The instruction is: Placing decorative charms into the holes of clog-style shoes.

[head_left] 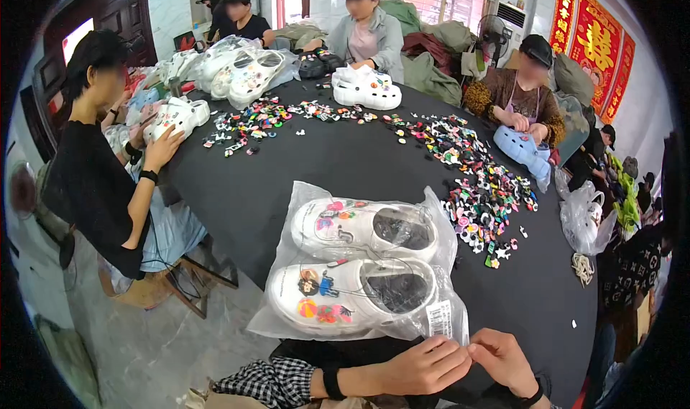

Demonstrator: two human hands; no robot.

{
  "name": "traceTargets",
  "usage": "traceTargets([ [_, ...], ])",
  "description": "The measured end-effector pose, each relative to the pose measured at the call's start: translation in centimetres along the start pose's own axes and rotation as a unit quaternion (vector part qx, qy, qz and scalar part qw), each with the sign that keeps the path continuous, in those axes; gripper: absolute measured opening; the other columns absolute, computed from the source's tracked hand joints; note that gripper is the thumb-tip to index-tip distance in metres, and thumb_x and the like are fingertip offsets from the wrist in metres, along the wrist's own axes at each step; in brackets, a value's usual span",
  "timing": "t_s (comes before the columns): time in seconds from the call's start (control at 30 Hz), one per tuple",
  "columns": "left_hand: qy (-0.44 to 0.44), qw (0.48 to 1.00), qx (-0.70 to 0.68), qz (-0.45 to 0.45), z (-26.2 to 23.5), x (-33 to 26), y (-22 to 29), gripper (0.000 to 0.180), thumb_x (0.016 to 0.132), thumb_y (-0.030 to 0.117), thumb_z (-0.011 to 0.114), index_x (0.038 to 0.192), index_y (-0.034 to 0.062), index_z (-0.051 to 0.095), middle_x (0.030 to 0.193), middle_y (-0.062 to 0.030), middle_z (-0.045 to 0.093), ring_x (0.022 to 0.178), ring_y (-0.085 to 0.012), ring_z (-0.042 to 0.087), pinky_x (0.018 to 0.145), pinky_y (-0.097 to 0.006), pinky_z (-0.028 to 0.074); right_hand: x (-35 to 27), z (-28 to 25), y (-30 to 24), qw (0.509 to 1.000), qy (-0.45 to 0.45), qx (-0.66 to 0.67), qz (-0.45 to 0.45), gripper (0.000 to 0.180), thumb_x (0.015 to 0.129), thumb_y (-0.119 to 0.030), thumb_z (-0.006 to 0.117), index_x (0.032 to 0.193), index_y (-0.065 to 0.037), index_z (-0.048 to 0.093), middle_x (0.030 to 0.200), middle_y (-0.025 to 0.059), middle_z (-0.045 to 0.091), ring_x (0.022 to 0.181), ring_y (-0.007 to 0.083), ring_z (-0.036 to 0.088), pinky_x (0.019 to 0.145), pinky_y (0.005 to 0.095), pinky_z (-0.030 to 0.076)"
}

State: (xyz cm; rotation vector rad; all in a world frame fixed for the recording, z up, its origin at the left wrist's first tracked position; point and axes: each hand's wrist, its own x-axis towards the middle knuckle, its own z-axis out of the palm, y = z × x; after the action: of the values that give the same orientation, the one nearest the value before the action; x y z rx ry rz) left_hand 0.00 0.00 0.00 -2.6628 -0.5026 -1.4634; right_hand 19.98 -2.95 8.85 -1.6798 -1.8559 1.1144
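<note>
Both hands, left hand [424, 366], right hand [503, 360], grip pinching clear bag [431, 215] edge, white clogs [359, 262] inside

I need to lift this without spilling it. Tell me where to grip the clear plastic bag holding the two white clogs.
Probably best: grip the clear plastic bag at its near edge by the white label, coming from the wearer's side. The left hand and right hand already pinch there; elsewhere the two white clogs fill it.

Two white clogs [359, 262] in one clear plastic bag [302, 193], frame centre; one loose white pair [365, 87] at top centre; one blue clog [523, 150] at right; small charms [474, 179] too many to count; perhaps six people seated.
</note>
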Motion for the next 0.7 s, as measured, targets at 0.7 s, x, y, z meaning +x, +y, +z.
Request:
traceTargets([
  [0.7,-0.079,0.972,-0.217,0.039,-0.8,-2.4,0.8,0.025,0.083,0.012,0.065,0.105,0.0005,0.064,0.107,-0.0115,0.064,0.099,-0.0243,0.063,0.086,-0.034,0.052,18.5,-3.8,1.7,0.987,0.126,0.083,-0.056,0.041,0.103,-0.03,0.055,0.074,0.0,0.056,0.064,0.0029,0.056,0.058,0.0109,0.05,0.056,0.0299,0.04],
])
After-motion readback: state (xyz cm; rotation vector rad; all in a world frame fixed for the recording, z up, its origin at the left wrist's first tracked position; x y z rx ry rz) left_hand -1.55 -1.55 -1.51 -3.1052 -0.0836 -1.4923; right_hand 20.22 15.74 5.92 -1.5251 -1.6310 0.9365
